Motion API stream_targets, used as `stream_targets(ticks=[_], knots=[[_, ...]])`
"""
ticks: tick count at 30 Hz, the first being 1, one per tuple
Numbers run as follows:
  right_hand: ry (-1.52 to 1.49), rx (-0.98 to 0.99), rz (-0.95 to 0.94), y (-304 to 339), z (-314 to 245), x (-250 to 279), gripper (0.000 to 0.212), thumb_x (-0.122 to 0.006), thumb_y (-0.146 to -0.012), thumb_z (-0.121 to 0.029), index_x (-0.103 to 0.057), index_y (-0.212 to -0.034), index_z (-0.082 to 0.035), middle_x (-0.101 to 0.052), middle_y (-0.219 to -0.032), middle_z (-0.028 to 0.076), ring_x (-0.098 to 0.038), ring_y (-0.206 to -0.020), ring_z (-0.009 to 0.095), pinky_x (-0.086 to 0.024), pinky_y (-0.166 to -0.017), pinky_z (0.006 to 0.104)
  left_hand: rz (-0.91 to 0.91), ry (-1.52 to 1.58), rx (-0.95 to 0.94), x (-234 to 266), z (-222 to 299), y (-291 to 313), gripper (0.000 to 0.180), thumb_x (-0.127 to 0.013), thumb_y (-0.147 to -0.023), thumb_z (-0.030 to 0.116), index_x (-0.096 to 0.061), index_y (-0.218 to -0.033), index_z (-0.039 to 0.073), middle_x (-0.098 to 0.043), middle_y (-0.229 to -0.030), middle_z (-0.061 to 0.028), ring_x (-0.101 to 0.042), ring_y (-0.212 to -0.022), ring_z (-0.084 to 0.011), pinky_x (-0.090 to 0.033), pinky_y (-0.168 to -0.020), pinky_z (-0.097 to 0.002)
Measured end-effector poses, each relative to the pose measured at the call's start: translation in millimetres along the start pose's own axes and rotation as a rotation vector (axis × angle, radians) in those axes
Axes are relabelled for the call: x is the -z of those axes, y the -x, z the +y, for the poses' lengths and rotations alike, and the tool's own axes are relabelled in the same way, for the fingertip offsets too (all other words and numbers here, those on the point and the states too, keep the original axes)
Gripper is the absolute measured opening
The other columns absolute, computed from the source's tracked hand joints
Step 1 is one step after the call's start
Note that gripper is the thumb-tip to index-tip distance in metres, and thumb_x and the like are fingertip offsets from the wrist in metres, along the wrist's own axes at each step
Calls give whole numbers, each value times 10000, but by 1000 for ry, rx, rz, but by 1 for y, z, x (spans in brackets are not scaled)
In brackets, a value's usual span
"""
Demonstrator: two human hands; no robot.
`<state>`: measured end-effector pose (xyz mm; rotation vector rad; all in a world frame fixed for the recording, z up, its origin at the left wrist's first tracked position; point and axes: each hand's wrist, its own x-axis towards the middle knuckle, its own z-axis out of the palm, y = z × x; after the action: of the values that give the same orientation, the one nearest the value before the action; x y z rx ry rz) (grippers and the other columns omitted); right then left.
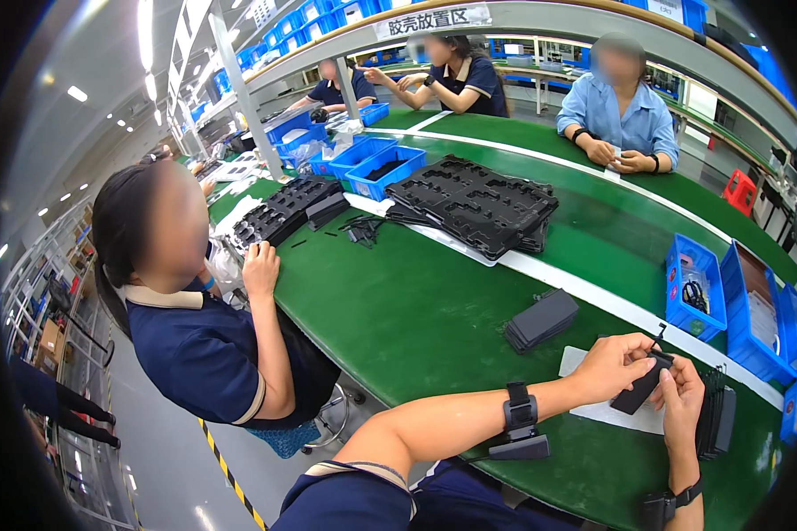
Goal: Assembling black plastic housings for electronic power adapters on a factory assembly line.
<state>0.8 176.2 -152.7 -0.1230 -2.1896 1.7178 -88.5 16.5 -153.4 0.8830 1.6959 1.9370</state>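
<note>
On my feed, the left hand (613, 365) and right hand (683, 395) are together, clamped on a flat, matte-black rectangular piece (634, 395). I see a thin white sheet (595, 411) beneath.

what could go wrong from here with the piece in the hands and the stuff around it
The dark piece might slip, since only the fingers of the left hand and right hand hold it. The right hand is close to the row of dark parts and might knock it. The staggered stack might slide if bumped.
</note>
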Motion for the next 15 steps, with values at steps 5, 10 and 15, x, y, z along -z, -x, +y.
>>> stream_targets(ticks=[5,10,15], knots=[[36,161,99,1,0,6,164,-558,-889,-36,-597,-1042,10,-568,-769,6,-531,-576,51,-390,-464,171,-22,10,20,-2,10,3,262,-599,-898,166,-601,-1104,3,-631,-826,-19,-544,-670,-45,-488,-552,-218],[158,290,137,2,-15,3,114,-547,-851,66,-608,-946,47,-579,-794,67,-555,-580,80,-440,-473,196,-21,13,-20,-5,16,6,211,-604,-890,151,-634,-1026,-7,-619,-804,-6,-541,-687,-43,-487,-582,-215],[445,497,75,4,-34,7,135,-545,-801,115,-605,-902,49,-589,-786,107,-581,-593,145,-454,-484,242,-19,4,-90,-8,11,4,200,-604,-885,136,-637,-1024,-5,-620,-802,-3,-543,-687,-44,-488,-591,-215]])
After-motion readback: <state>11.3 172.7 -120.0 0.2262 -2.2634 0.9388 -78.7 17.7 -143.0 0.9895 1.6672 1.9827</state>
